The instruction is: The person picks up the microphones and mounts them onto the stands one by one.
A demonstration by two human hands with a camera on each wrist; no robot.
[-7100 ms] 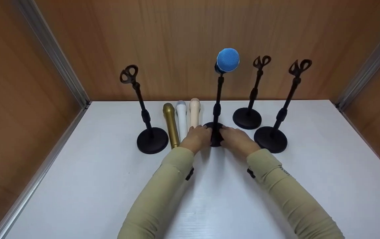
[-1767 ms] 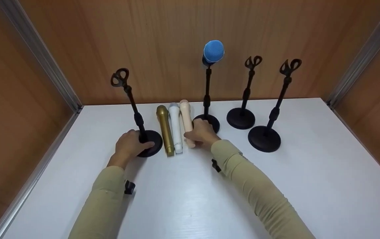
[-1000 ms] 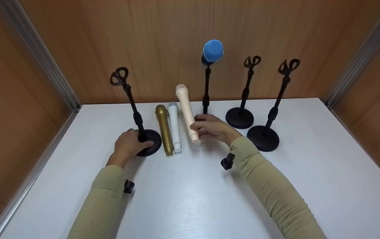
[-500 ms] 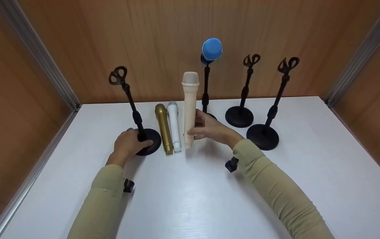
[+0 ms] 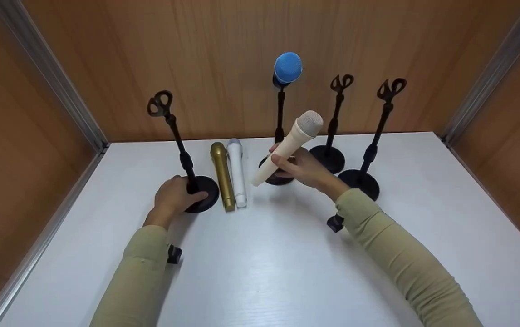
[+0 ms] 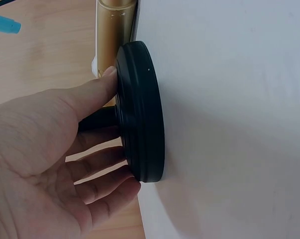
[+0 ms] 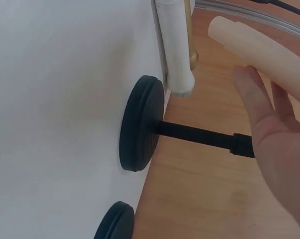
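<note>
Head view: the right hand (image 5: 305,169) holds the cream mic (image 5: 288,144) over the surface (image 5: 260,263), near the back edge, its top tilted up above the hand. Toward the left edge, the left hand (image 5: 172,198) grips a stand (image 5: 186,160) by its base (image 5: 208,192). Left wrist view: thumb (image 6: 92,95) and fingers (image 6: 102,162) touch that base. Right wrist view: the mic's bottom pokes out past the hand; the grip is hard to see.
</note>
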